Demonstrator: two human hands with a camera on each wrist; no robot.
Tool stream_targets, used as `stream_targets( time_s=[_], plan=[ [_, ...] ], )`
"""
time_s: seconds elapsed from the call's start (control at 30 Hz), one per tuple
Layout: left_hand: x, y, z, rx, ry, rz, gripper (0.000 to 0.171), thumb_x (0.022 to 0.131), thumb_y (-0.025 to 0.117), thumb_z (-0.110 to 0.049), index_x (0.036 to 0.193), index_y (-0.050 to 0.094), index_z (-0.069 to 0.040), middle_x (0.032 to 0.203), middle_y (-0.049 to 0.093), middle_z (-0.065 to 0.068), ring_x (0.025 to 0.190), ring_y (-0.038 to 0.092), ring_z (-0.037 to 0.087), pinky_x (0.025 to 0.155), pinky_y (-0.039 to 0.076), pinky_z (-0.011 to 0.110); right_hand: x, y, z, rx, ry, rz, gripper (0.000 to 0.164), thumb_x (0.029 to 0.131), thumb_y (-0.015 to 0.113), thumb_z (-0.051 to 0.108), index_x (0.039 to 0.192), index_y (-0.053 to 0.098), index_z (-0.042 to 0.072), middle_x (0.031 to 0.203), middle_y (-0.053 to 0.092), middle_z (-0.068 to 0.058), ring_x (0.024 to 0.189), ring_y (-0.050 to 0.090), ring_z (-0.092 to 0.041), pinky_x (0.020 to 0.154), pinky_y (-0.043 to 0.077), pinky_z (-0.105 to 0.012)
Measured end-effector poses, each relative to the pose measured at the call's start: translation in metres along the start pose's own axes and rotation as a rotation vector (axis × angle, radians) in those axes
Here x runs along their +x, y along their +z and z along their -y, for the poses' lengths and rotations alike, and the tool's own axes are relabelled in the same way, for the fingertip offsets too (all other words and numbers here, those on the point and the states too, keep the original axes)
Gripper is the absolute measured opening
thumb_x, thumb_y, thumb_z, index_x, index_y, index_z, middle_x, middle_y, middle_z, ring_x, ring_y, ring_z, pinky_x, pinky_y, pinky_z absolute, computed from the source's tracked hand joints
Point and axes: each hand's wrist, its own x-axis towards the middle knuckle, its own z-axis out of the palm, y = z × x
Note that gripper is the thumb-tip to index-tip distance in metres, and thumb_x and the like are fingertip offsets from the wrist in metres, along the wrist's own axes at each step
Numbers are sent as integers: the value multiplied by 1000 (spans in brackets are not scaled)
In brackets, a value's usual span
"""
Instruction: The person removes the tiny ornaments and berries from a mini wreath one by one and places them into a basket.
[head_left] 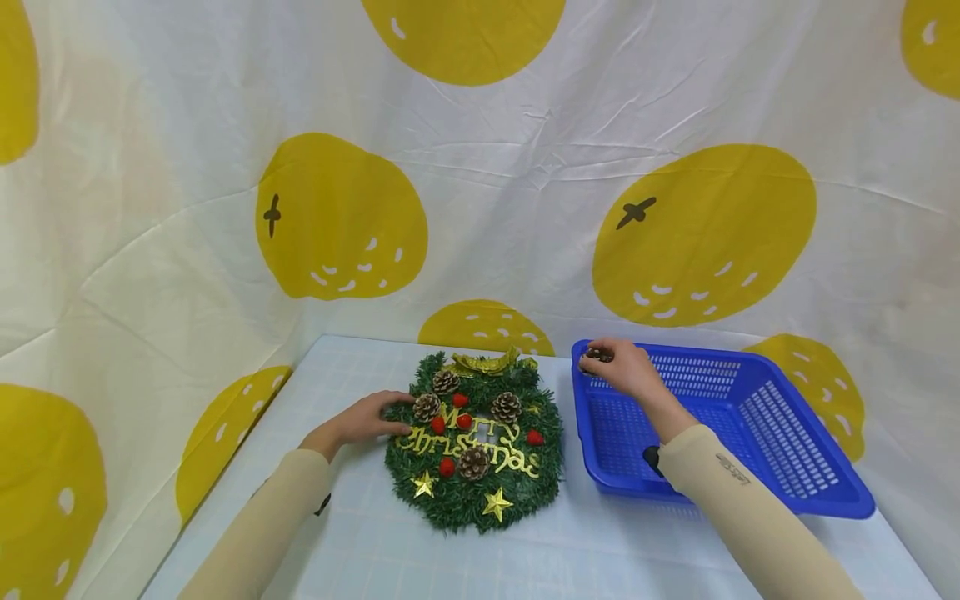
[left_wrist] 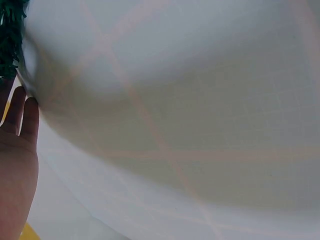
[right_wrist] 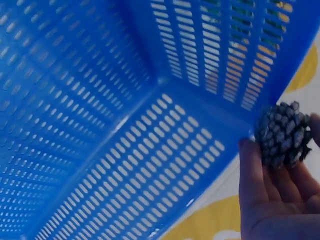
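A pine cone (right_wrist: 284, 134) is pinched in my right hand (head_left: 624, 365), over the far left corner of a blue plastic basket (head_left: 693, 492). Its fingers are bent around the cone in the right wrist view. My left hand (head_left: 369, 417) touches the left edge of a green Christmas wreath (head_left: 472, 508), fingers relaxed. The wreath lies flat and carries gold "Merry Christmas" lettering (head_left: 427, 443), several pine cones (head_left: 473, 463), red berries (head_left: 535, 437), gold stars (head_left: 497, 504) and a gold bow (head_left: 483, 364). In the left wrist view only a bit of greenery (left_wrist: 10, 40) shows beside the fingers.
The basket has slotted walls and stands to the right of the wreath on a pale checked tablecloth (head_left: 390, 558). A white curtain (head_left: 510, 225) with yellow fruit prints hangs behind and at the left.
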Motion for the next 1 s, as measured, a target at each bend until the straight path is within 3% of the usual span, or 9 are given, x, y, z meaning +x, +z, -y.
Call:
stream_targets(
  time_s=[0.33, 0.73, 1.0],
  plan=[
    [2, 0, -1, 8, 10, 3, 60, 90, 71, -37, 140, 52, -10, 145, 45, 19, 135, 38, 42, 108, 32, 60, 5, -3, -19, -25, 27, 73, 53, 98, 59, 26, 139, 50, -6, 130, 57, -27, 120, 51, -46, 95, 45, -57],
    [3, 1, 2, 12, 11, 6, 61, 90, 71, -39, 141, 52, -10, 145, 46, 18, 135, 38, 41, 108, 32, 59, 9, 5, -34, -75, -39, 94, 43, 92, 67, 19, 125, 62, -9, 116, 66, -25, 109, 60, -43, 91, 48, -56],
    [2, 1, 2, 10, 1, 6, 61, 90, 71, -38, 140, 52, -11, 145, 46, 18, 135, 38, 41, 108, 32, 59, 11, 9, -36, -84, 24, 110, 38, 91, 68, 17, 119, 65, -8, 114, 65, -26, 105, 61, -42, 90, 49, -55]
  ],
)
